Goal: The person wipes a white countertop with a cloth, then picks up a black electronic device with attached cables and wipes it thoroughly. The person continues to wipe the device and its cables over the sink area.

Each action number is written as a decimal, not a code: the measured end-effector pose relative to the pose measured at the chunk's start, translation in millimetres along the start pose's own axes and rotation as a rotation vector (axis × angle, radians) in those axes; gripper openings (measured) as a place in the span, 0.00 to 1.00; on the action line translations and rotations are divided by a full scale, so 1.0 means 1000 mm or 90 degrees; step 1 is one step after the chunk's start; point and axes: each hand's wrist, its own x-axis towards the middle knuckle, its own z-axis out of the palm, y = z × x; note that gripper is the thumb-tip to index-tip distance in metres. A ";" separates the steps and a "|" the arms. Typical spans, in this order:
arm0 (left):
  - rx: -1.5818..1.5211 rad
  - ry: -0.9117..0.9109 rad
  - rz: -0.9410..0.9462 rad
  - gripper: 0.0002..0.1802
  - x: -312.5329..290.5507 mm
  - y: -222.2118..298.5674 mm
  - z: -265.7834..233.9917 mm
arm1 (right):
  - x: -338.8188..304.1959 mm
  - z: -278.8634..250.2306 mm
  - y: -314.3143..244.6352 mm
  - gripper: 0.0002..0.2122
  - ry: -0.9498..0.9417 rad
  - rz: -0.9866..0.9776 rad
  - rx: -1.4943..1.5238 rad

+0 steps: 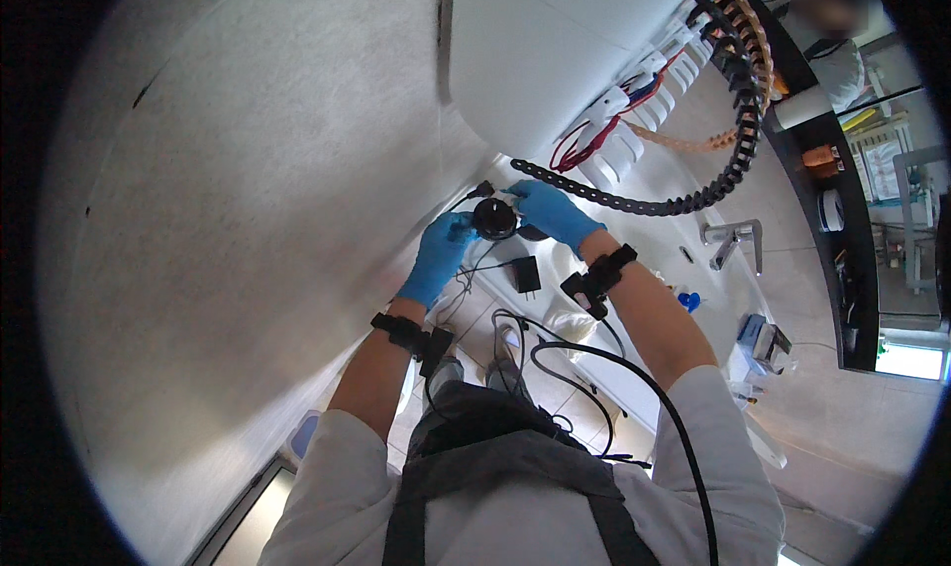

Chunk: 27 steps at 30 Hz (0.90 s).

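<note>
A small round black device [494, 218] is held just above the centre of the frame, clamped between two blue-gloved hands; the left hand [442, 254] is closed on its lower left side; the right hand [551, 210] is closed on its right side; a black cable chain [684, 202] is seen curving beyond to the upper right; a tap [731, 239] is seen at the right.
</note>
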 end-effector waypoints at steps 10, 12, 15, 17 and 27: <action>-0.140 0.044 -0.017 0.09 0.005 -0.008 0.010 | -0.039 0.066 0.003 0.12 0.311 0.015 0.274; -0.087 0.066 -0.006 0.08 0.005 -0.008 0.015 | -0.044 0.079 -0.008 0.11 0.356 0.012 0.374; -0.055 0.079 -0.047 0.06 0.006 -0.006 0.019 | -0.051 0.093 -0.023 0.09 0.396 -0.022 0.432; -0.073 0.071 -0.057 0.06 0.006 -0.004 0.019 | -0.054 0.098 -0.030 0.09 0.389 -0.036 0.417; -0.179 0.002 -0.033 0.05 0.001 0.015 0.017 | -0.058 0.068 -0.031 0.11 0.274 -0.288 -0.106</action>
